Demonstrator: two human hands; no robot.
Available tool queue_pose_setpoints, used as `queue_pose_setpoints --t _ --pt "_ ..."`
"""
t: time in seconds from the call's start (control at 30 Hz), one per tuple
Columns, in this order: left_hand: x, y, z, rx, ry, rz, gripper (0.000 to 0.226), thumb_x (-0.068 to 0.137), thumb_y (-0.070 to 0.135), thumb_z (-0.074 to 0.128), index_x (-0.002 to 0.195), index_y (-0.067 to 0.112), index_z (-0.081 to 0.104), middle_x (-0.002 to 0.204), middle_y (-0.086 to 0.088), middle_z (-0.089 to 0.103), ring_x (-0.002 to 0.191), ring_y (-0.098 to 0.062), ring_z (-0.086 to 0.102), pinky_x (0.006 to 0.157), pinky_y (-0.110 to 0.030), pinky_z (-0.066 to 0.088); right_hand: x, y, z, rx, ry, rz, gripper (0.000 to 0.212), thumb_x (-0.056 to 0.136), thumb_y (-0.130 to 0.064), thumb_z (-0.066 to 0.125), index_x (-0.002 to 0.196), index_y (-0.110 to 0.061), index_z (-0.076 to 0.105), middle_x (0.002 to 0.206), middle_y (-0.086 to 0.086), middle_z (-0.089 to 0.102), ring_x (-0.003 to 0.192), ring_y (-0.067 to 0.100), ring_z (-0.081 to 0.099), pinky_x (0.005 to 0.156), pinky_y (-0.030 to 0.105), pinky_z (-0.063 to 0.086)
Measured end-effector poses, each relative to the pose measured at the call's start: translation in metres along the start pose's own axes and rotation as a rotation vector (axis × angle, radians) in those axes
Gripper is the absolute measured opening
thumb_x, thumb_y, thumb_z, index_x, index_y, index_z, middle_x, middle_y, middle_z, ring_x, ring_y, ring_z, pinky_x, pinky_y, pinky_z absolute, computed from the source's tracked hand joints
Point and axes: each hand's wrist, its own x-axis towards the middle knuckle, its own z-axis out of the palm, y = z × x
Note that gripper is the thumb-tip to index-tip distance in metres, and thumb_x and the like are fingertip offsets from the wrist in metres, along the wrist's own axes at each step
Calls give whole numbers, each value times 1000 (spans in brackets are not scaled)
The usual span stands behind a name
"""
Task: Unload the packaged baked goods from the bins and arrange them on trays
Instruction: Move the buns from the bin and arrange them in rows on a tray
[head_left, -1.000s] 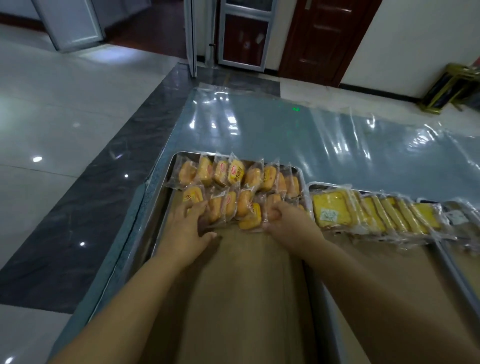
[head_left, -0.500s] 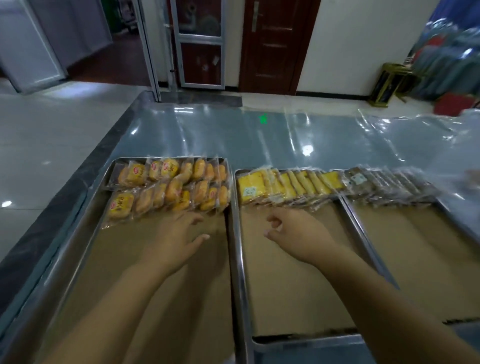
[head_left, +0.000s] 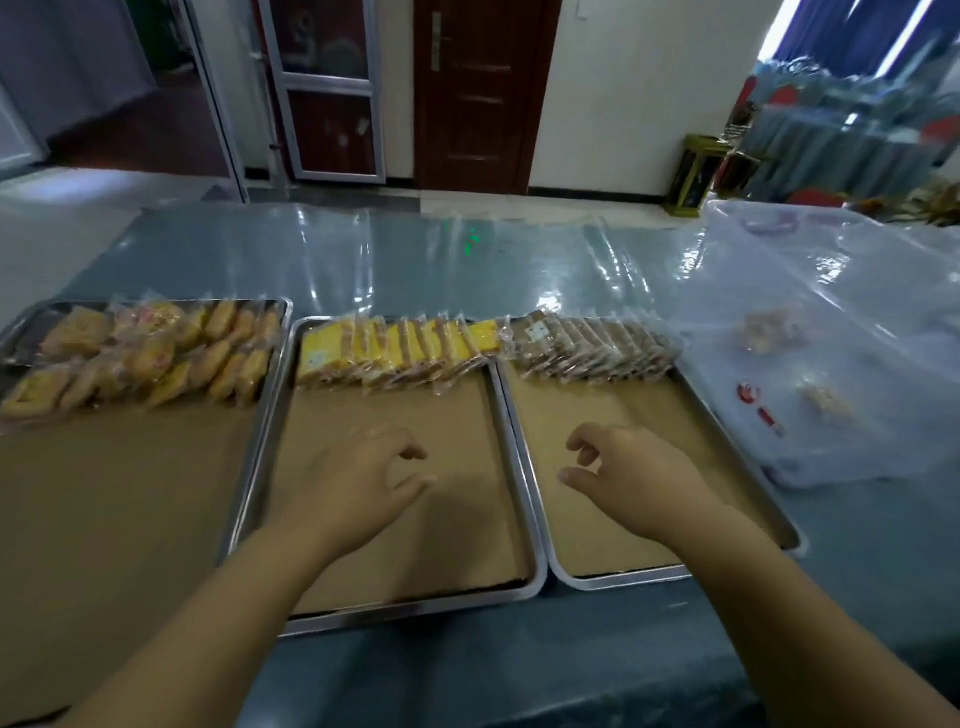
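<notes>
Packaged baked goods (head_left: 400, 351) along three trays (head_left: 524, 483); hands (head_left: 363, 480) seemingly empty above.

Wrapped pastries (head_left: 156, 353) in rows across three trays (head_left: 519, 467)

left tray (head_left: 244, 447): cut off by left frame edge | clear bin (head_left: 852, 364), right: contents blurred behind plastic, not identifiable | package labels: too small to read | both forearms: cut off at bottom edge | upper right background: blurred
</notes>
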Motion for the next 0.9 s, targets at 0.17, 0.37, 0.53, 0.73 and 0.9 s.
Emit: queue_pose_setpoints --t 0.17,0.37,0.53,0.73,0.9 --pt "49 51 14 5 23 77 25 82 44 63 102 30 62 99 16 55 94 -4 49 78 -24 40 9 58 -33 -16 72 12 38 87 -48 56 120 -30 53 110 -10 62 84 5 53 67 22 41" --pt "128 107 34 -56 8 178 18 78 46 64 92 35 62 89 22 57 82 3 52 68 -14 36 39 124 -94 -122 158 -52 33 85 -48 58 114 -33 56 104 -13 62 92 10 58 73 28 45" --pt "195 165 50 -132 12 234 18 76 50 62 89 38 62 85 25 58 84 6 54 68 -13 41 58 180 -154 -134 283 -51 33 83 -50 58 110 -31 59 94 -19 60 83 5 59 72 24 45" --pt "262 243 67 -134 -3 355 23 79 58 60 89 38 63 87 23 61 85 6 56 69 -18 45 65 256 -211 -50 365 8 41 74 -54 53 106 -30 63 87 -16 62 77 2 60 67 24 50" --pt "301 311 92 -83 -26 439 25 78 51 62 91 31 66 86 21 60 81 2 55 70 -7 39 77 342 -237 -74 302 38 27 81 -43 63 105 -31 61 91 -13 66 80 6 60 72 33 53"
